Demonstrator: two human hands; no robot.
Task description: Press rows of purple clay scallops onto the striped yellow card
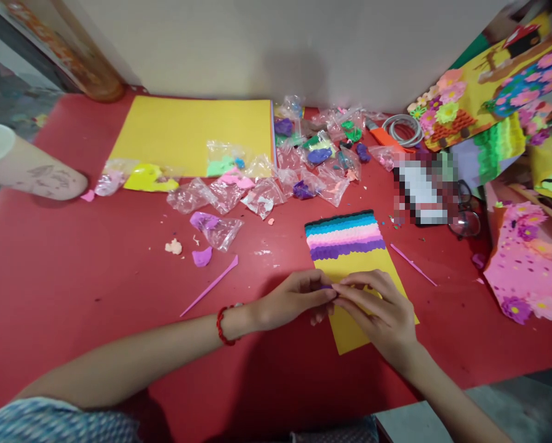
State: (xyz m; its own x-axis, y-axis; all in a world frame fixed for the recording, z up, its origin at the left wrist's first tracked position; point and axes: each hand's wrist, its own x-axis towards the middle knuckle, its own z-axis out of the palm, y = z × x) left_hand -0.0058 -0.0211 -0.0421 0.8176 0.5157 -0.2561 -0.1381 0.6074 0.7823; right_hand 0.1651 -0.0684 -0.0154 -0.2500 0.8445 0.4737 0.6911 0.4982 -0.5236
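Observation:
My left hand [294, 299] and my right hand [377, 307] meet fingertip to fingertip over a small yellow card [349, 329] on the red table [72, 277]. Both pinch a tiny piece of purple clay [327, 287] between them. The card's upper part carries wavy clay bands [343, 235] in black, blue, pink and purple. A red bracelet [221, 325] circles my left wrist. A pink modelling stick [210, 286] lies left of my left hand, and a thinner pink stick [413, 264] lies right of the card.
Several clear bags of coloured clay [303, 166] are strewn across the middle. A large yellow sheet [188, 132] lies at the back. Finished flower craft boards [497, 86] lean at the right. Another person's forearm [31, 172] rests at the left edge. Eyeglasses [464, 215] sit right.

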